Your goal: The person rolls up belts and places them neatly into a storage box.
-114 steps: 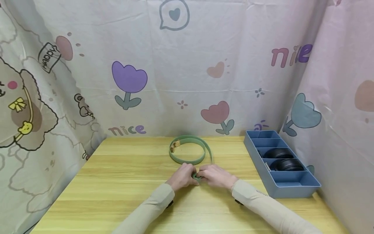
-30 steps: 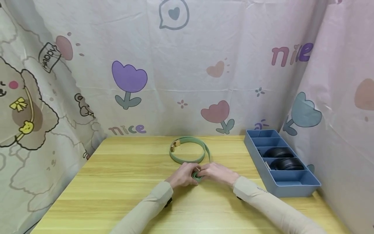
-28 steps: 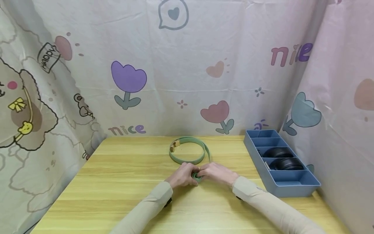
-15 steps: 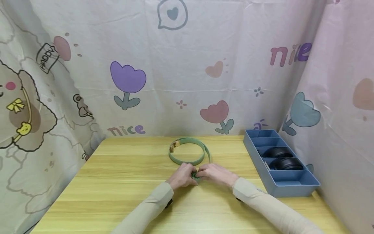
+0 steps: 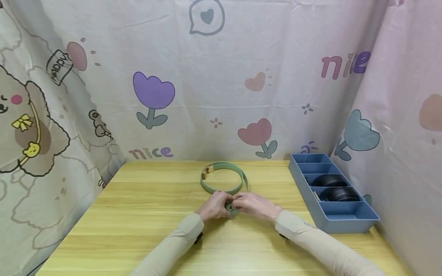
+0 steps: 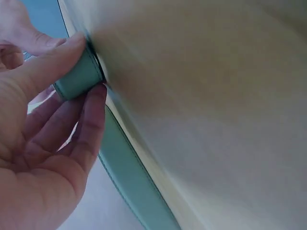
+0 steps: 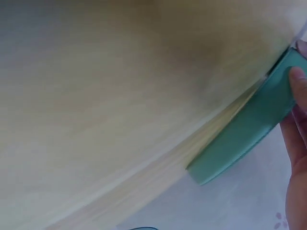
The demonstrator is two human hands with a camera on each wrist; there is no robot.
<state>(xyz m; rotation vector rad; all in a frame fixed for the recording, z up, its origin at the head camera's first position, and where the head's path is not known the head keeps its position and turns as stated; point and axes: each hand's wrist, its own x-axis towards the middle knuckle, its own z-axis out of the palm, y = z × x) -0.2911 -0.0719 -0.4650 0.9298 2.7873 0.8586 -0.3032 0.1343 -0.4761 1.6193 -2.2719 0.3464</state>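
Observation:
A green belt lies on the table in a wide loop point(image 5: 240, 183) standing on edge, its gold buckle point(image 5: 208, 171) at the loop's left side. Its near end is wound into a small tight coil point(image 5: 231, 209) between the two hands. My left hand point(image 5: 214, 206) grips the coil from the left; the left wrist view has thumb and fingers around the rolled green strap point(image 6: 79, 79). From the right, my right hand point(image 5: 257, 206) pinches the belt at the coil. In the right wrist view its thumb presses on the flat strap point(image 7: 244, 129). The fingers partly hide the coil.
A blue divided box point(image 5: 307, 199) stands at the table's right side, with black rolled items point(image 5: 340, 194) in two of its compartments. A printed curtain point(image 5: 207, 76) rises behind the wooden table point(image 5: 148, 207) and on both sides.
Both hands stay at the coil with small shifts of the right fingers. The strap right of the loop sits slightly farther left than several seconds ago, and the loop's far side slightly nearer.

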